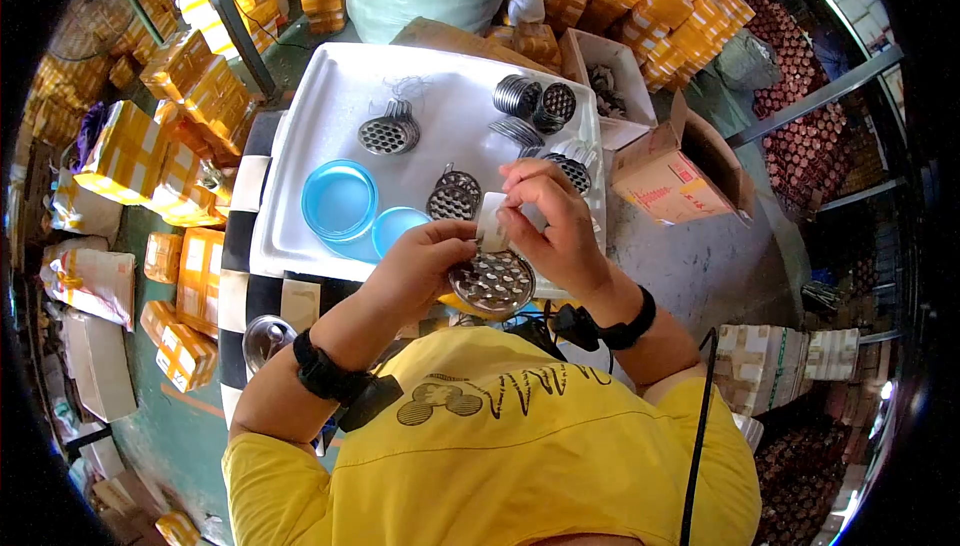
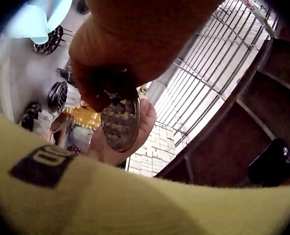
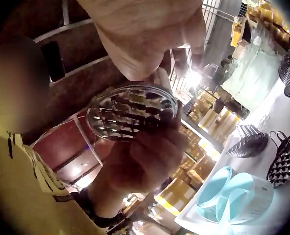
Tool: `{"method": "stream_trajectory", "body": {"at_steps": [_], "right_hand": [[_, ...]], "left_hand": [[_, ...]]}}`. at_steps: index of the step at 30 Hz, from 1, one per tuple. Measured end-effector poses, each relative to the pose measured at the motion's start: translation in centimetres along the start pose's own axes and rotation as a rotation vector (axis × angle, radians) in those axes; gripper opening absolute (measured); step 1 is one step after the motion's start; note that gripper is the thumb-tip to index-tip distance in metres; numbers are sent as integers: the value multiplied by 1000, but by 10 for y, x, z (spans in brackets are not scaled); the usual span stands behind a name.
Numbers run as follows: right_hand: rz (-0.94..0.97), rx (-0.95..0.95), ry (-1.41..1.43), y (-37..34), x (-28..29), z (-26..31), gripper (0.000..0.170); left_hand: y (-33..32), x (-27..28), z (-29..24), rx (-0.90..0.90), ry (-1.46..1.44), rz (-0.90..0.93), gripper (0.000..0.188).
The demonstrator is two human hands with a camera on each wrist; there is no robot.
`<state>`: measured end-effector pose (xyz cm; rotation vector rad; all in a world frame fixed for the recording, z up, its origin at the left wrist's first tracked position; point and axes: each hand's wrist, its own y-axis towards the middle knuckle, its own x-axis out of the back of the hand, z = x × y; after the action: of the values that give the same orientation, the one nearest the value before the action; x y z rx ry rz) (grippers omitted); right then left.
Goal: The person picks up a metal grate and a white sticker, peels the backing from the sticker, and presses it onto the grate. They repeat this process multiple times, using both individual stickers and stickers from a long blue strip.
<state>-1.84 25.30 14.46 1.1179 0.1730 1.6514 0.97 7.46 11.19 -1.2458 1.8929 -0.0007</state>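
Note:
In the head view my left hand (image 1: 422, 264) pinches the top edge of a round metal disc (image 1: 493, 284) with rows of raised holes, held in front of the chest. A white paper label (image 1: 490, 224) stands up from that edge. My right hand (image 1: 556, 231) pinches the label between thumb and fingers. From the right wrist view, the disc (image 3: 132, 113) shows its shiny perforated face, with the left hand (image 3: 150, 159) beside it. The left fingertips are in shadow in the left wrist view. Another perforated disc (image 1: 455, 194) lies on the white tray (image 1: 290, 236) just beyond.
Two light blue rolls (image 1: 340, 202) of strip sit at the tray's left front. Stacked discs with white labels (image 1: 572, 168) stand at its right, another stack (image 1: 388, 134) at its back. An open cardboard box (image 1: 670, 181) is right of the tray. Taped yellow boxes (image 1: 127, 156) are piled left.

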Motion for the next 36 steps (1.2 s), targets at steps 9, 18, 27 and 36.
{"method": "stream_trajectory", "body": {"at_steps": [9, 18, 27, 36], "right_hand": [[-40, -5, -91, 2, -4, 1, 16], [-14, 34, -168, 3, -3, 7, 17], [-10, -40, -154, -3, -3, 11, 30], [185, -620, 508, -19, -4, -1, 34]], "left_hand": [[-7, -10, -7, -31, 10, -1, 29], [-4, -7, -6, -93, 183, 0, 24], [-3, -8, -8, -195, 395, -81, 19], [-3, -5, -2, -239, 429, -70, 21]]}}
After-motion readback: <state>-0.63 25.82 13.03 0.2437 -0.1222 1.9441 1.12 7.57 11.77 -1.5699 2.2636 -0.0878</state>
